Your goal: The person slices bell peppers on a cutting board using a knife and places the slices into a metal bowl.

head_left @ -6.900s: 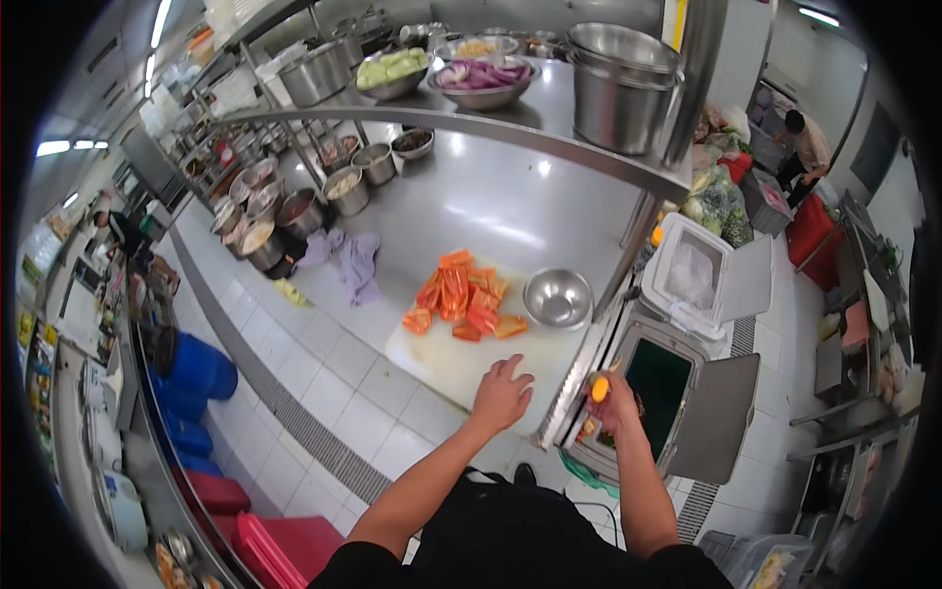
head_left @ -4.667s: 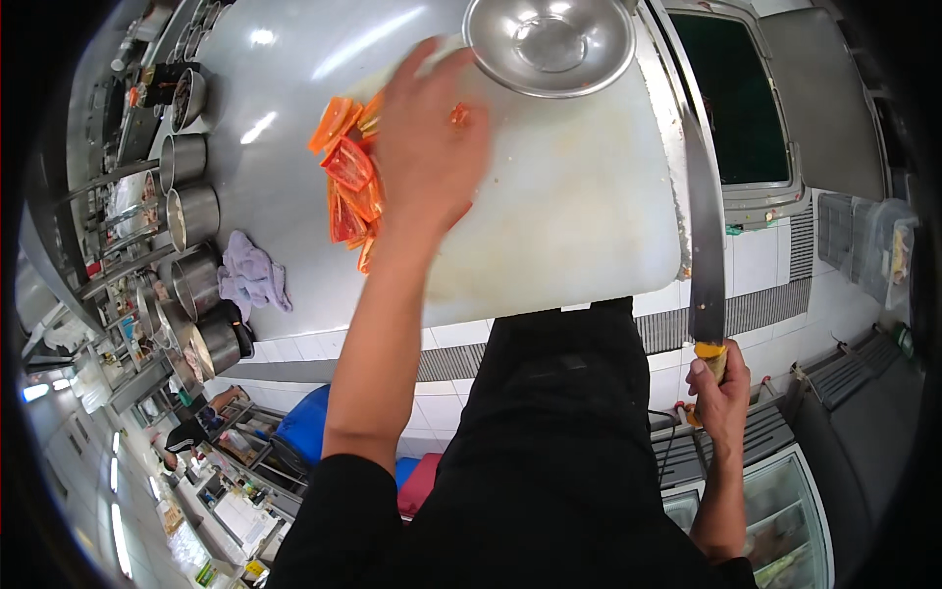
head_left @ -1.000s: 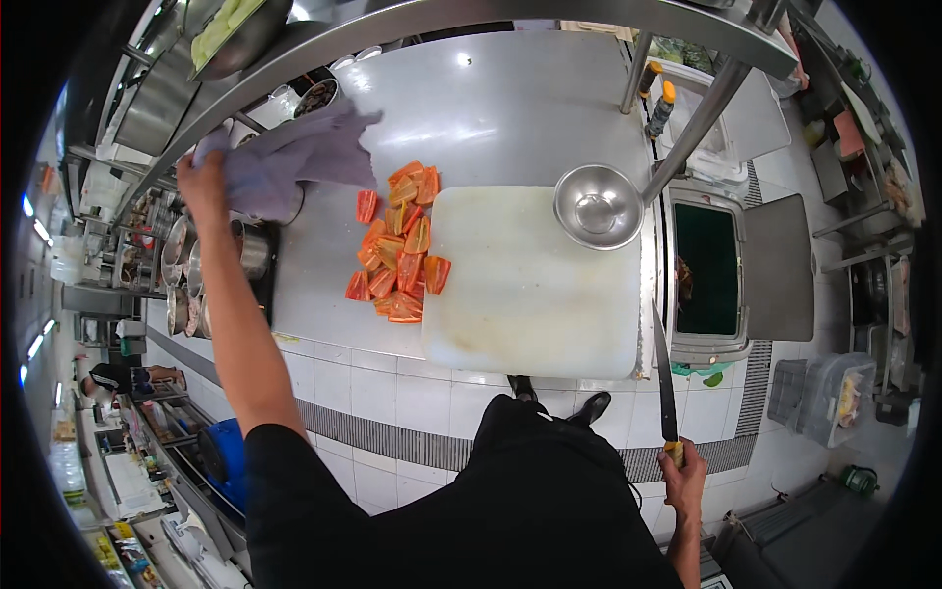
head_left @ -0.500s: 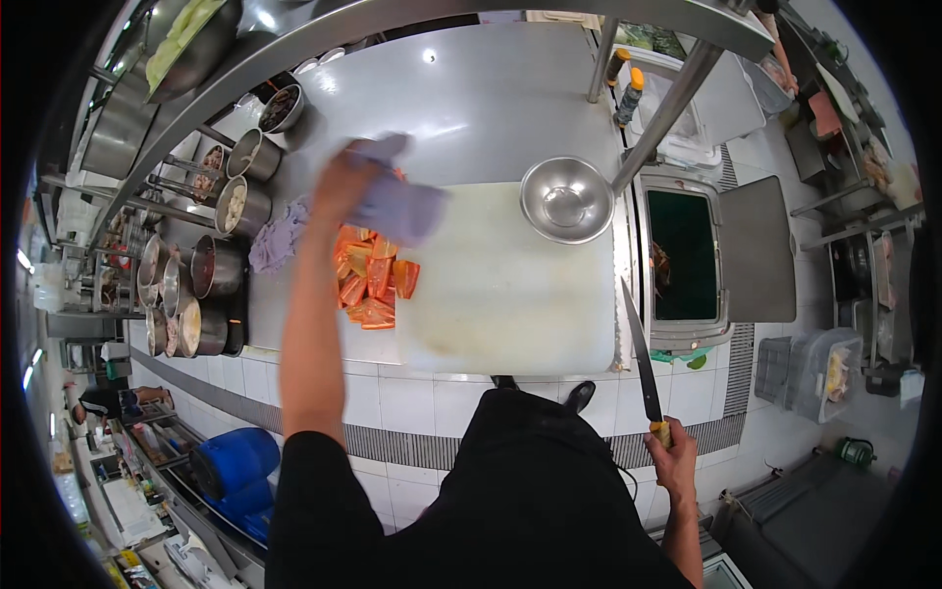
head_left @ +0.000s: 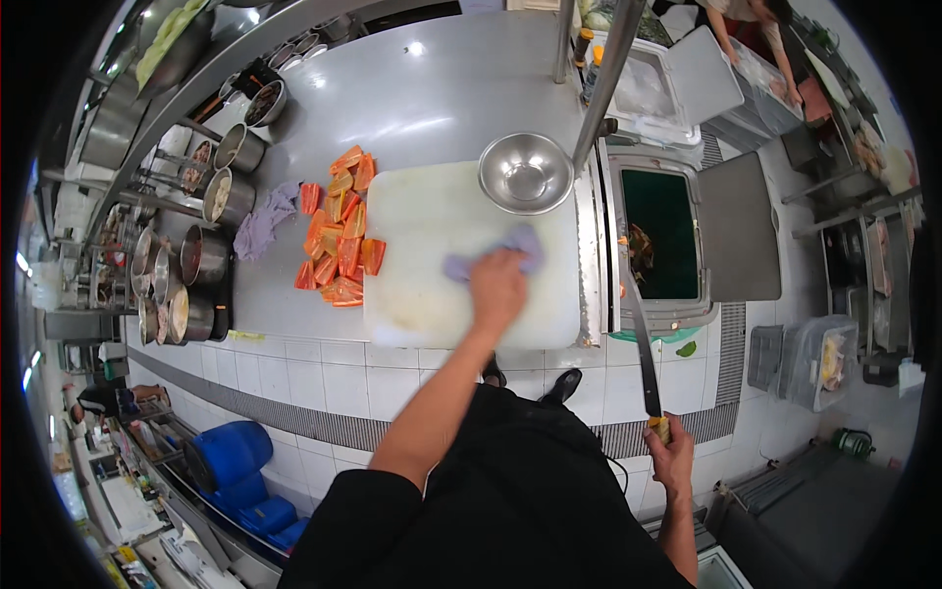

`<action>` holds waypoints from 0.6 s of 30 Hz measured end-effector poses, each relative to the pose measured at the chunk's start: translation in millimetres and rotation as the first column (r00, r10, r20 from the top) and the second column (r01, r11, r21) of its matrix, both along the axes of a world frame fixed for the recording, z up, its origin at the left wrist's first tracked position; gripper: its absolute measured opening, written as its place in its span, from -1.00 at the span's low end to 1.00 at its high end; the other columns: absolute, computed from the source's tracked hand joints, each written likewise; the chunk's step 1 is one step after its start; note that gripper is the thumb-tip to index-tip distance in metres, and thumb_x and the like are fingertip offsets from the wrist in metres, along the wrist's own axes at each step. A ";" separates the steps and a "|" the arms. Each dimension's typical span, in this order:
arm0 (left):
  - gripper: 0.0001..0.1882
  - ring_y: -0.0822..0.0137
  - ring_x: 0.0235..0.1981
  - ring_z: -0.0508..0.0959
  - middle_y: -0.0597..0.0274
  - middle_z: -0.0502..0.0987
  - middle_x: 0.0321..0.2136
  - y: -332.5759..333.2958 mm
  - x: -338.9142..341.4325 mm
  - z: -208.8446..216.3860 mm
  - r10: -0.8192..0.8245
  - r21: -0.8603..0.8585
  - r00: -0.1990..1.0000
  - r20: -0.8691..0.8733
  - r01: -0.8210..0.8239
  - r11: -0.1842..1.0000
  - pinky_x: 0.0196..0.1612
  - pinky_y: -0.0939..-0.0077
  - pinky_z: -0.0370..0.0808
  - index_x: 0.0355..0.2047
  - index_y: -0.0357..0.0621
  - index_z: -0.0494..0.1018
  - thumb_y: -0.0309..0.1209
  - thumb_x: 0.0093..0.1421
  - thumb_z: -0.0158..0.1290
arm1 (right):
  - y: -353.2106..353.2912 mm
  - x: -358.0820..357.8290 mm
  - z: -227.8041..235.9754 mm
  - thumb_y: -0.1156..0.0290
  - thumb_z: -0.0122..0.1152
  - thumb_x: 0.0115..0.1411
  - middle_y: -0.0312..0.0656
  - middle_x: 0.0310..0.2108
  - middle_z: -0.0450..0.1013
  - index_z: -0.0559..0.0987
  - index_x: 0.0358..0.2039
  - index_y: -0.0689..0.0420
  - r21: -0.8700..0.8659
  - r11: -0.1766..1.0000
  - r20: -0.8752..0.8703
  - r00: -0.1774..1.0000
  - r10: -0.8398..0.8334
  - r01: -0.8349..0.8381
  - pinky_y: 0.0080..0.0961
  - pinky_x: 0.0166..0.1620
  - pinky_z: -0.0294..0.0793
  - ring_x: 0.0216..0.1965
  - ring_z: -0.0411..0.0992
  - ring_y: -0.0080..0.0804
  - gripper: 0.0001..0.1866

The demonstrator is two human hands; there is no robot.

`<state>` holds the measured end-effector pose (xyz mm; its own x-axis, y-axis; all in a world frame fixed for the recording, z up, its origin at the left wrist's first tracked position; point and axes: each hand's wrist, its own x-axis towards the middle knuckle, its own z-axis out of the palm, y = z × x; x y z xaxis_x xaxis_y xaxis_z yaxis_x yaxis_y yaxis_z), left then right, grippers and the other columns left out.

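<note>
My left hand (head_left: 497, 287) presses a purple cloth (head_left: 522, 245) onto the white cutting board (head_left: 422, 226), slightly right of its middle. The cloth is smeared by motion. Off to the right, past the counter's edge, my right hand (head_left: 672, 454) grips the yellow handle of a long knife (head_left: 645, 358), its blade pointing away from me. Cut orange-red pieces of what look like carrots or peppers (head_left: 334, 236) lie in a heap along the board's left side. A steel bowl (head_left: 526, 174) rests at the board's far right corner, with nothing visible in it.
A second purple cloth (head_left: 263, 221) lies crumpled left of the heap. Several steel pots (head_left: 203, 255) line the counter's left side. A bin with a dark green inside (head_left: 659, 226) stands right of the counter. Upper right, another person (head_left: 751, 25) reaches into a clear tub.
My left hand has swept the cloth from above the orange-red pieces rightward onto the board. My right hand still holds the knife. The view has shifted slightly; another person shows more fully.
</note>
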<state>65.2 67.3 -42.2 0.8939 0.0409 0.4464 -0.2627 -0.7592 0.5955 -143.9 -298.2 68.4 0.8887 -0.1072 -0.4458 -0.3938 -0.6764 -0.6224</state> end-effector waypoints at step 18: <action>-0.65 0.49 -0.35 0.55 0.29 0.65 -0.39 296.7 -97.9 132.9 0.451 -0.702 0.872 -0.193 -0.443 0.557 -0.22 0.55 0.50 -0.10 -0.28 0.64 -0.35 0.24 0.00 | 101.9 102.4 10.3 0.29 0.39 0.17 -0.15 -0.59 0.48 0.60 -0.05 0.26 0.043 0.928 -0.045 0.927 0.372 -0.370 -0.41 -0.45 0.41 -0.57 0.46 -0.44 -0.60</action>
<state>-32.7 364.0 90.7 0.6678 0.7370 0.1048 -0.0167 -0.1258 0.9919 -41.5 -196.4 78.7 0.8379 0.2418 -0.4893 -0.1505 -0.7594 -0.6329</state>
